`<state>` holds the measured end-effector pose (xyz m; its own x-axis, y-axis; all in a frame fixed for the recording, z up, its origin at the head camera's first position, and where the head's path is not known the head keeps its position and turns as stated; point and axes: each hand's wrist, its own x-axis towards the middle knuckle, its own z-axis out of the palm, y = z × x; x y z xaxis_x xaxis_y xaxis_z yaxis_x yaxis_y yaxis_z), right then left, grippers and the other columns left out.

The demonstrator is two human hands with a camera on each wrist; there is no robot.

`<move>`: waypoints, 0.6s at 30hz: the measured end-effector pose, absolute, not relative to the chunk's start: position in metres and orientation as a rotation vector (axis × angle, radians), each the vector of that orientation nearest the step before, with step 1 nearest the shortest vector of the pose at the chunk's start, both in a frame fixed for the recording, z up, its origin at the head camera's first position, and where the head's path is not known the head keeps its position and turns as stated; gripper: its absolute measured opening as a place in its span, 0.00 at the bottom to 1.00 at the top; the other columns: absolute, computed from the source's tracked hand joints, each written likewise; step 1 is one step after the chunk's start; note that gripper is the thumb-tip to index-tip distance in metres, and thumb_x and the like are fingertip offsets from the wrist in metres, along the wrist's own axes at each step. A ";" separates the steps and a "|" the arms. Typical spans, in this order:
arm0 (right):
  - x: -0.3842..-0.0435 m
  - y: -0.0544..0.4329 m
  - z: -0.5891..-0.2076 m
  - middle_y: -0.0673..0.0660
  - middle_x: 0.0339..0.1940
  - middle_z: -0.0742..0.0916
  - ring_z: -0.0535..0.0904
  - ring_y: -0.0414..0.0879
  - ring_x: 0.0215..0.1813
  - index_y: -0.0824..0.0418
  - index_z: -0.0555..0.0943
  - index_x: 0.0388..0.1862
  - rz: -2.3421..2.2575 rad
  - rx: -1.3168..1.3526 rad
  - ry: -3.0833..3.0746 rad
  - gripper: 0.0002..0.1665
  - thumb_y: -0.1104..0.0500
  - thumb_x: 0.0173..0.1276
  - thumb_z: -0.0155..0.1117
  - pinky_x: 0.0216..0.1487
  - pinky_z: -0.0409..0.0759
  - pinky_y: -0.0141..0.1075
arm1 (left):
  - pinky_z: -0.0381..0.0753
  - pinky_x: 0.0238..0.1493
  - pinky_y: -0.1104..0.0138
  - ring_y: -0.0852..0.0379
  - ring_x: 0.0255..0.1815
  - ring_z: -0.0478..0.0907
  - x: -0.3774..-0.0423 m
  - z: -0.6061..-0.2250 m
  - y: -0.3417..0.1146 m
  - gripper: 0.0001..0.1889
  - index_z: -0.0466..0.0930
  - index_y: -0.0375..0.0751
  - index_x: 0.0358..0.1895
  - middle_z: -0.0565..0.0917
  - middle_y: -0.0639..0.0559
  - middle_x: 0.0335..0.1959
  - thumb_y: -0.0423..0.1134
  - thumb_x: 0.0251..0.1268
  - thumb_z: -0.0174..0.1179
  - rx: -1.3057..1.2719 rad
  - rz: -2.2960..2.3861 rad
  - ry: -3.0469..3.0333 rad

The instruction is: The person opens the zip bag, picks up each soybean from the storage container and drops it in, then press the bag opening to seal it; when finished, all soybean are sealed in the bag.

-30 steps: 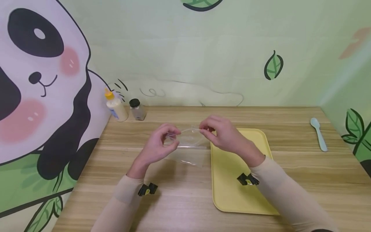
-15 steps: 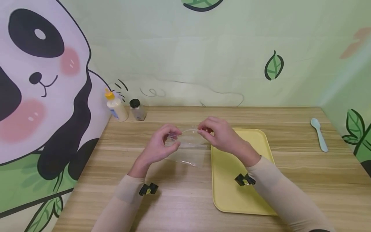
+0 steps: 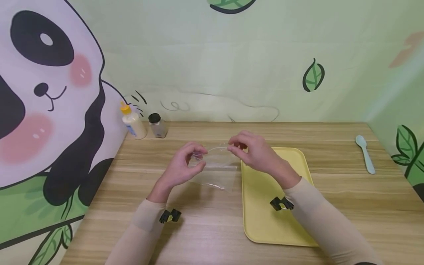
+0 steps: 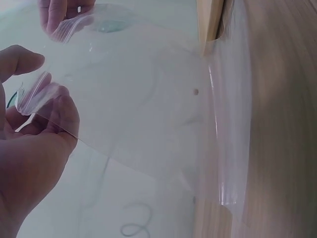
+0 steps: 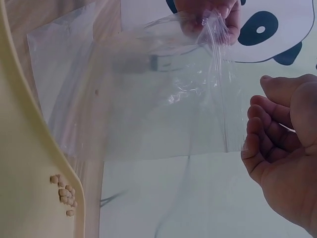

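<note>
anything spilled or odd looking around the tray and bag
Yes, possibly: tan crumbs lie loose by the rim of the yellow tray, looking like a small spill or leftovers. A lone brown speck also shows against the clear bag; I can't tell whether it's inside or behind. Nothing looks tipped over.
</note>
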<state>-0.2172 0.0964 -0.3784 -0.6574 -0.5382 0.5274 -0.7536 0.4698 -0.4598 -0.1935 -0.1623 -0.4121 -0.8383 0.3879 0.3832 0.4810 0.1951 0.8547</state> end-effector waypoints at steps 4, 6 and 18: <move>-0.217 0.100 -0.376 0.52 0.30 0.83 0.76 0.41 0.33 0.62 0.83 0.39 0.994 1.088 -2.400 0.06 0.60 0.65 0.67 0.34 0.82 0.38 | 0.79 0.54 0.69 0.57 0.45 0.75 -0.194 -0.414 -0.164 0.16 0.76 0.24 0.46 0.78 0.36 0.45 0.17 0.51 0.61 -0.886 -1.762 -2.334; -0.218 0.102 -0.376 0.52 0.30 0.83 0.76 0.41 0.32 0.62 0.83 0.39 0.987 1.085 -2.395 0.06 0.60 0.65 0.67 0.34 0.81 0.38 | 0.79 0.55 0.69 0.57 0.45 0.75 -0.195 -0.416 -0.164 0.16 0.77 0.25 0.46 0.78 0.37 0.45 0.17 0.51 0.61 -0.898 -1.768 -2.319; -0.220 0.117 -0.382 0.52 0.30 0.84 0.77 0.41 0.32 0.63 0.83 0.39 0.998 1.037 -2.331 0.06 0.63 0.63 0.67 0.33 0.79 0.35 | 0.79 0.56 0.67 0.53 0.47 0.76 -0.199 -0.418 -0.168 0.17 0.77 0.25 0.47 0.77 0.38 0.46 0.17 0.51 0.61 -0.880 -1.755 -2.288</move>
<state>-0.2196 0.1165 -0.3825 -0.6449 -0.4757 0.5982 -0.7612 0.4702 -0.4468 -0.1986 -0.1682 -0.4178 -0.8223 0.3676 0.4344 0.5148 0.1552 0.8431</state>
